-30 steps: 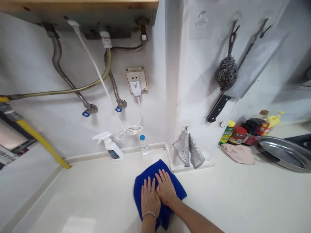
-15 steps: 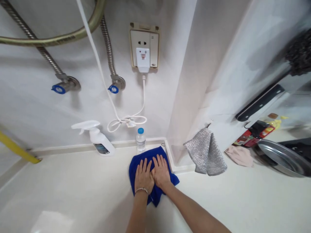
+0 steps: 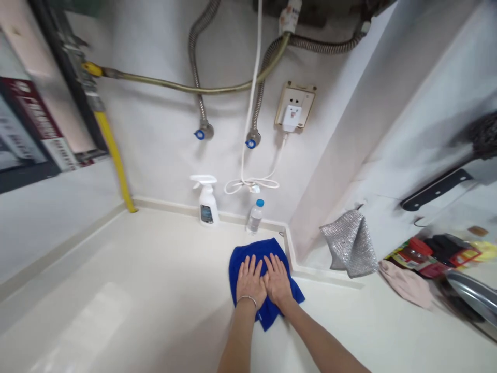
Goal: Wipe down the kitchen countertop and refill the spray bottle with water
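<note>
A crumpled blue cloth (image 3: 243, 255) lies on the white countertop near the back corner, beside the low raised edge. My left hand (image 3: 250, 284), with a thin bracelet at the wrist, rests flat on it with fingers stretched out. Close alongside, my right hand (image 3: 277, 280) also presses flat on the cloth, and the two thumbs meet. Just behind the cloth stands a clear plastic bottle (image 3: 255, 217) with a blue cap. Farther left, a white spray bottle (image 3: 208, 204) stands upright against the back edge.
A silver mesh cloth (image 3: 351, 243) hangs from a hook on the right wall, below a black-handled knife (image 3: 437, 189). Beyond are a pink cloth (image 3: 406, 284) and a metal pan (image 3: 471, 300). A white cord (image 3: 252, 182) hangs from the socket; a yellow pipe (image 3: 114, 160) rises at left.
The view has swung left and takes in more of the left wall and pipes. Both hands stay flat on the blue cloth, with their pose much the same.
</note>
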A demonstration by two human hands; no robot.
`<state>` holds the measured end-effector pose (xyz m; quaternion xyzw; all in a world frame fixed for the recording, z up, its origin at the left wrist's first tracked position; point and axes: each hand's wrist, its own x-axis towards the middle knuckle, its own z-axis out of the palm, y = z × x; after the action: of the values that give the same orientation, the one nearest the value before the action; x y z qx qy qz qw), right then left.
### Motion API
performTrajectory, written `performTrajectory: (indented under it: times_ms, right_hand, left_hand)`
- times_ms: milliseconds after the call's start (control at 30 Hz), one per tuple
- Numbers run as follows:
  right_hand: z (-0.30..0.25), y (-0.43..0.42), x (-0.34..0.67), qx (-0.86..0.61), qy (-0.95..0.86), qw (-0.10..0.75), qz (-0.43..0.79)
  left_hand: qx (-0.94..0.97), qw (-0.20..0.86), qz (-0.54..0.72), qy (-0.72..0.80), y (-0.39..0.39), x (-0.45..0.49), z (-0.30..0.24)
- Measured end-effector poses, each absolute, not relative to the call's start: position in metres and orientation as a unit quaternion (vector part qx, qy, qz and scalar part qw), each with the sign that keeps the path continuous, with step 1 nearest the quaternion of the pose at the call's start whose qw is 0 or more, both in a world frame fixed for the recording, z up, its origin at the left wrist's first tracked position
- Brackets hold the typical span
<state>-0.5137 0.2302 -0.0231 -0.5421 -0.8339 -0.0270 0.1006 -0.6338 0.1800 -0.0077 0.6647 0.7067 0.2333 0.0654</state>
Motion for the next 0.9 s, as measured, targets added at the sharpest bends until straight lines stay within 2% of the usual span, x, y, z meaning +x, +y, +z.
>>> performTrajectory:
  times_ms: [233, 500, 900]
  right_hand:
    - [-0.041, 0.159, -0.494, -0.501, -0.859, 0.1, -0.035]
    - [-0.044, 0.089, -0.466, -0.43, -0.895, 0.119, 0.032]
    - [-0.024, -0.001, -0.384, -0.377, -0.911, 0.122, 0.111]
  left_hand:
    - [0.642, 0.033, 0.231, 0.73, 0.095, -0.613, -0.027]
    - [0.592, -0.002, 0.206, 0.779, 0.01, -0.578, -0.039]
    - [0.568, -0.047, 0.189, 0.8, -0.089, -0.498, -0.04]
